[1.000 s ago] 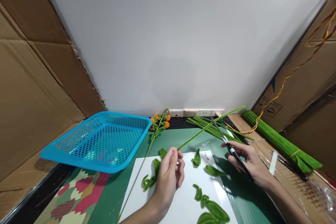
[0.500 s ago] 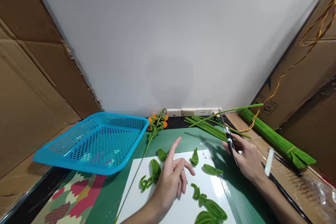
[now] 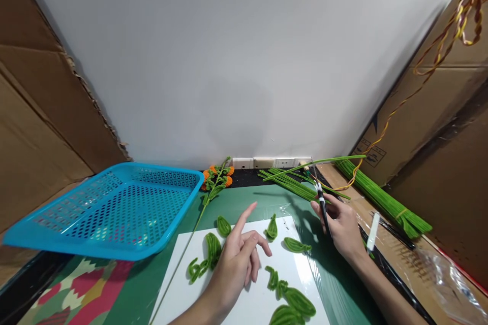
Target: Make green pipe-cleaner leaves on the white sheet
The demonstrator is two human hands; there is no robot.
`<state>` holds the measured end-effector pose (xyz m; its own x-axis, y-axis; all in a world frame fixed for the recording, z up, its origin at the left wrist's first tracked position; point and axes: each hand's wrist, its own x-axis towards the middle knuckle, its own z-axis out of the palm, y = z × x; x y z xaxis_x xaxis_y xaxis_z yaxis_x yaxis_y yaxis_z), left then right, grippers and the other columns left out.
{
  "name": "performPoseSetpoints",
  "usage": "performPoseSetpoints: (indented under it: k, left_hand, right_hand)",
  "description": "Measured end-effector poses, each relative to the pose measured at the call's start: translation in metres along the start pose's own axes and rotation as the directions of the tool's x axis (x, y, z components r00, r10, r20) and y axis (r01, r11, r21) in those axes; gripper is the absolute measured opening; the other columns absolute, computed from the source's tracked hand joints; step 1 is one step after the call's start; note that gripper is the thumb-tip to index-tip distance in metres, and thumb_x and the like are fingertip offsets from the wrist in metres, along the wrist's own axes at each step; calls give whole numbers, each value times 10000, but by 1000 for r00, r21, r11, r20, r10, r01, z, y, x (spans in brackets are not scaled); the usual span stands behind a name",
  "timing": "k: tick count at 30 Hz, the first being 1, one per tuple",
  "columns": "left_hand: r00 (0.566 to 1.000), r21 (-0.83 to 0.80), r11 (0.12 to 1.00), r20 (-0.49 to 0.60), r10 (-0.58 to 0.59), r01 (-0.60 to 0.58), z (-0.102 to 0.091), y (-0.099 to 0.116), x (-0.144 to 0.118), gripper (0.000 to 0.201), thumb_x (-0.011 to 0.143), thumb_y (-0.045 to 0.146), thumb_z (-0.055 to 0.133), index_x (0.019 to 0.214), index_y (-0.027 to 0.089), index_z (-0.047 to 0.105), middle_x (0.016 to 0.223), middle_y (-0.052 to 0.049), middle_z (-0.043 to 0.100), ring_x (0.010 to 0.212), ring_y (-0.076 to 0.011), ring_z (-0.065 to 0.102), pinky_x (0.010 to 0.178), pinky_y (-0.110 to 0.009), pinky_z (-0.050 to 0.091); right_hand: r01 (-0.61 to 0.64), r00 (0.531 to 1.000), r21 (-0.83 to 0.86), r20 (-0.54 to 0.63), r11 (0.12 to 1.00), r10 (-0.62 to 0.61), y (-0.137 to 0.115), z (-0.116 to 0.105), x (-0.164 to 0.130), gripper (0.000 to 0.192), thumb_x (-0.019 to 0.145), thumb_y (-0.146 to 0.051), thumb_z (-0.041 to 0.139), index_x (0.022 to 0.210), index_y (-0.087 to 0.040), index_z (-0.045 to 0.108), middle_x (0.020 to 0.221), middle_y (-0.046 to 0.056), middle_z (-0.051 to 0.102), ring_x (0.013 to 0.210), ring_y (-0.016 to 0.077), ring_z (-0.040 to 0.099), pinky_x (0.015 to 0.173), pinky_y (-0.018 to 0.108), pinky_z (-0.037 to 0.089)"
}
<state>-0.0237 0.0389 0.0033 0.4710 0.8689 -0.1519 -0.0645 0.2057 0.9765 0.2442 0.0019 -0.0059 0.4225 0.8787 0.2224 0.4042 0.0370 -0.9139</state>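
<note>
My right hand [image 3: 343, 226] has its grip closed on the scissors [image 3: 322, 203] and a long green pipe cleaner [image 3: 316, 163] at two o'clock. My left hand [image 3: 238, 259] hovers open, empty, over the white sheet [image 3: 263, 299]. Several folded leaves [image 3: 213, 246] lie finished; the bundle [image 3: 381, 198] remains uncut. The blue basket [image 3: 110, 208] crowds nine o'clock; twelve is open tabletop.

Basket [image 3: 110, 208] left of board [image 3: 244, 299], stems [image 3: 381, 198] right (leaves [image 3: 293, 302] on board)
</note>
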Motion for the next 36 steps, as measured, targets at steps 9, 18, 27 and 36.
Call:
performPoseSetpoints:
  k: [9,18,27,36]
  left_hand:
    - [999,-65,998,-47,-9,6,2,3,-4,897,1001,471,595,1691,331,39,938,-54,750,406,-82,507,350,-173,404]
    - [988,-95,994,-146,40,-54,3,4,-2,725,964,548,605,1575,364,260,1070,-42,700,404,-71,518,297,-167,363]
    - [991,-72,996,-127,44,-53,3,3,0,601,960,561,596,1448,297,365,962,-6,670,413,-76,522,309,-164,360]
    - [991,-88,996,-134,14,-26,0,-8,3,440,963,603,593,1219,278,445,661,97,545,357,-65,401,303,-129,223]
  right_hand:
    - [49,994,55,92,997,-54,-12,1,-10,528,828,-548,803,1134,-123,735,555,-39,529,452,131,442,433,255,348]
    - [142,983,7,117,990,-141,-2,4,-13,428,827,-427,812,1126,-129,745,636,-23,544,561,148,495,533,262,443]
    - [138,983,-7,126,990,-136,-4,5,-14,365,829,-398,804,1077,-137,743,617,-31,518,552,144,469,546,268,436]
    - [154,982,2,115,988,-153,3,5,-14,376,812,-349,824,1117,-142,748,649,-18,572,565,148,481,546,268,427]
